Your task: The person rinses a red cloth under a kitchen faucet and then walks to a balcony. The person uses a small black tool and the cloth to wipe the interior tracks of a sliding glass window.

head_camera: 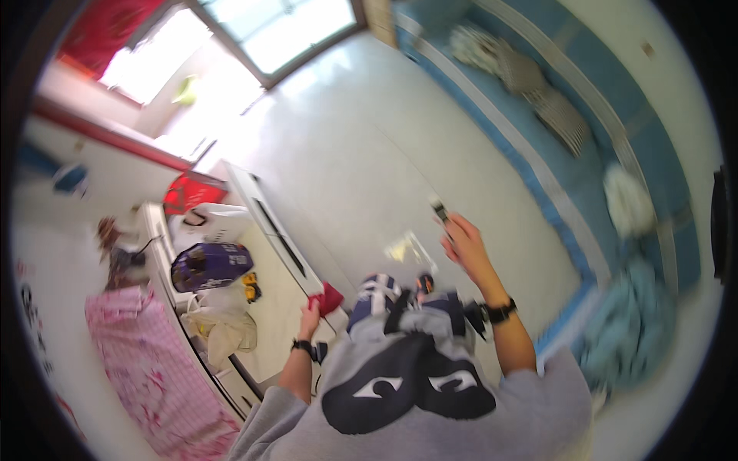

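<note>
My left hand [311, 320] grips a red cloth [327, 298] at the front edge of a low white cabinet [271, 288]. Out over the floor, my right hand [467, 245] holds a small slim object [439, 209], dark with a pale tip; blur hides what it is. Below and left of that hand, a flat pale item with a yellowish patch [406, 249] lies on the floor near my feet. Each wrist carries a black strap.
On the cabinet stand a dark purple bag [213, 266], a white paper bag [216, 223], a beige cloth bag [222, 328] and a small yellow-black item [251, 287]. A blue sofa [553, 155] with cushions runs along the right. A pink checked cloth [150, 369] hangs at left.
</note>
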### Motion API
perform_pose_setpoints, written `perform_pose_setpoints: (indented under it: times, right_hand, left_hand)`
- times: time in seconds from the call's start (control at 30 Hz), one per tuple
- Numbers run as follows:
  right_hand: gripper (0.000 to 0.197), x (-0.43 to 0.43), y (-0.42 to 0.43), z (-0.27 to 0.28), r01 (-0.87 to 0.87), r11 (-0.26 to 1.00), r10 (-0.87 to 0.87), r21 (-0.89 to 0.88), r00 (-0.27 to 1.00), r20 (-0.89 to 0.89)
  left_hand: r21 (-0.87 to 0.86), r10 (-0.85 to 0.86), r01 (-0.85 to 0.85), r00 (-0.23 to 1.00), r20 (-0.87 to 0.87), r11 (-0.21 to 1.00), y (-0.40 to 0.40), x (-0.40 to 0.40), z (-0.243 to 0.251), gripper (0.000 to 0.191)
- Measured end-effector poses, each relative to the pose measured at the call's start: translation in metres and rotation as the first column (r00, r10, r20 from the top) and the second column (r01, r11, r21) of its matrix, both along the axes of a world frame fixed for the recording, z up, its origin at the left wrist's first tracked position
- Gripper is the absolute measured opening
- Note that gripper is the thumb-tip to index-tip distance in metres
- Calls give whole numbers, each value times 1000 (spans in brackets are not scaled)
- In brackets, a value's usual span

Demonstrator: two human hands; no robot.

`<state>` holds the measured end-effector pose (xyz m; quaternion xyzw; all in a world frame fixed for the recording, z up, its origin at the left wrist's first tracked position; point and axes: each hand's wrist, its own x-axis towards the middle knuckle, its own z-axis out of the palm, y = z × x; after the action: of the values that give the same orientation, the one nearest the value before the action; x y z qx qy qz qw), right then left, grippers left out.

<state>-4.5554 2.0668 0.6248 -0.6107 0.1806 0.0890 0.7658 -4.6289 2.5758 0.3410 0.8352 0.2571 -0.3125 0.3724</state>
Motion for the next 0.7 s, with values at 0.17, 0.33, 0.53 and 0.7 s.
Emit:
perform_pose_setpoints:
  times: [0.17,0.33,0.53,0.7]
  right_hand:
    - [28,80,-22,1,-121,972,137,-201,988,67]
    - [24,147,-33,-53,-30,957,63,-290,992,107]
    - [22,224,-31,-98,58,974,-57,-220,998,10]
    - [22,328,7,-101,-227,954,215,-196,973,-79]
  left_hand:
    - [142,95,-58,959,-267,988,-34,-18,-30,83]
    - [79,67,-50,968,-243,996,-64,22,-74,72]
    - [66,106,-96,979,-173,993,-109,228,-27,85]
    - [90,142,-142,990,3,986,-112,359,-22,88]
